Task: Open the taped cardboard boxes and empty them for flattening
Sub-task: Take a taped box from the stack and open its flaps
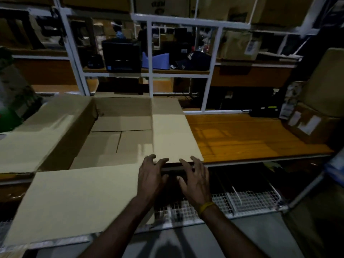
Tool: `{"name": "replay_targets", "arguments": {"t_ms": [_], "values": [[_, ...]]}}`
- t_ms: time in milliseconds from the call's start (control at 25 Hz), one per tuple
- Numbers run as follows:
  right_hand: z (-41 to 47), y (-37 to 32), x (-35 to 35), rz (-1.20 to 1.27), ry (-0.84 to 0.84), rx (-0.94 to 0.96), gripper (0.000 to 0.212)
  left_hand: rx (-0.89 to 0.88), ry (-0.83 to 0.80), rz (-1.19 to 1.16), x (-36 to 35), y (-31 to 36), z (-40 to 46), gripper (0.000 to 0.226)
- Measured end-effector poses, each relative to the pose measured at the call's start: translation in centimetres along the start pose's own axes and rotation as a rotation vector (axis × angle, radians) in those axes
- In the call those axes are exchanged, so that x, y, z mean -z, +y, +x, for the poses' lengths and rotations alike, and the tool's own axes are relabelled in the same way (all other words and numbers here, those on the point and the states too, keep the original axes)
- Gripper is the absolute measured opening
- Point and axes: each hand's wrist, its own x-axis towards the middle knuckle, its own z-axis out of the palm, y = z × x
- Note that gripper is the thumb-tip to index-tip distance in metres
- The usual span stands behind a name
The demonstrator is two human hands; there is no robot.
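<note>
A large brown cardboard box (83, 127) lies open on the wooden table, all its flaps spread outward. Inside I see only its bare cardboard bottom (119, 140). The near flap (78, 198) hangs toward me over the table edge, and the right flap (173, 135) lies flat on the tabletop. My left hand (151, 175) and my right hand (194, 177) hover side by side at the near end of the right flap, fingers spread, fingertips at its edge. Neither hand holds anything. A yellow band circles my right wrist.
The orange wooden tabletop (247, 135) stretches to the right. Another cardboard box with white labels (309, 123) stands at the far right. A white metal rack (150, 58) with dark equipment rises behind the table. White wire mesh shelving (247, 200) sits below the table edge.
</note>
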Motion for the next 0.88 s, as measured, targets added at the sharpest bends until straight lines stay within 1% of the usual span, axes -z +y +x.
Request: {"name": "replay_targets", "arguments": {"t_ms": [120,360,640,880], "values": [[-1.1,6.7,4.5,-0.032,0.019,-0.069,0.061,-0.124,-0.063,0.043,-4.3,6.7,0.3,0.066],[-5.2,19.9,13.2,-0.162,0.056,-0.243,0.061,-0.296,-0.165,0.043,-13.0,20.9,0.0,0.071],[-9.2,31.2,20.4,-0.254,0.18,-0.45,0.069,-0.562,-0.258,-0.026,-22.4,34.1,0.4,0.078],[-11.4,40.9,25.3,-0.389,0.283,-0.64,0.076,-0.759,-0.396,-0.157,-30.3,45.9,2.0,0.075]]}}
